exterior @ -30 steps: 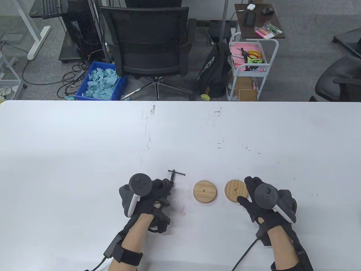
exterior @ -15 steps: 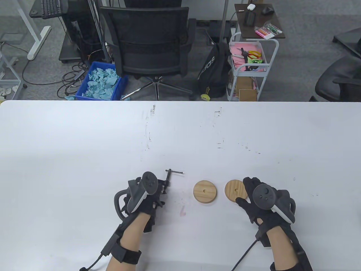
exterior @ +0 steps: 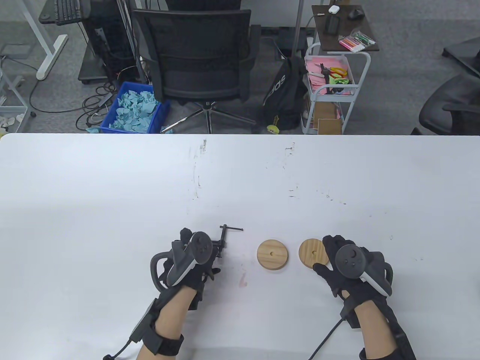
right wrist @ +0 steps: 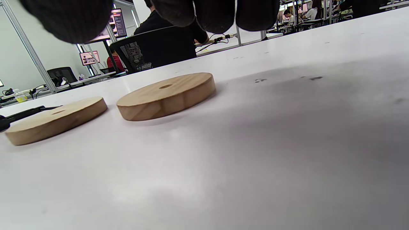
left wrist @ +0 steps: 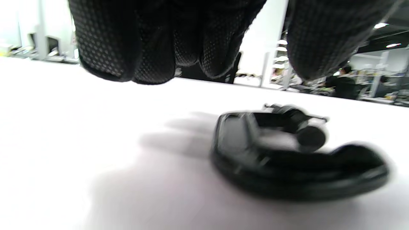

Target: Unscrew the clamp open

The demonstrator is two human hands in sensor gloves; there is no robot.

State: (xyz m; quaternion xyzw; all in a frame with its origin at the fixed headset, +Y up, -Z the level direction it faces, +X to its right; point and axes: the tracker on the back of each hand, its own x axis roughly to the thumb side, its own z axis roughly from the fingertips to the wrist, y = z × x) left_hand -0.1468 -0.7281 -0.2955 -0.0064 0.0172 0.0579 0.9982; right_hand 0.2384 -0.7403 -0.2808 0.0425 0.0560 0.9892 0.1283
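— Where do we find the left hand [exterior: 187, 258]?

— Low over the near part of the white surface [exterior: 112, 195], just left of the black clamp [exterior: 221, 243]. In the left wrist view its fingers [left wrist: 105, 41] hang above the surface, spread apart and holding nothing; the clamp [left wrist: 287, 156] lies flat below them and to the right, blurred, with a gap of air between.

— And the clamp itself?

— It lies on the surface beside that hand, its screw pointing away from us and the crossbar handle [exterior: 232, 228] at the far end. From above the hand hides its near part.

— The right hand [exterior: 348, 266]?

— Over at the right, near edge. We see its fingers above the right edge of the right wooden disc [exterior: 314, 253]. In the right wrist view the fingertips [right wrist: 214, 16] hang loose above the surface, closed on nothing, with that disc [right wrist: 166, 95] lying free below.

— Anything else?

— A second wooden disc [exterior: 273, 254] lies between the clamp and the first, apart from both.
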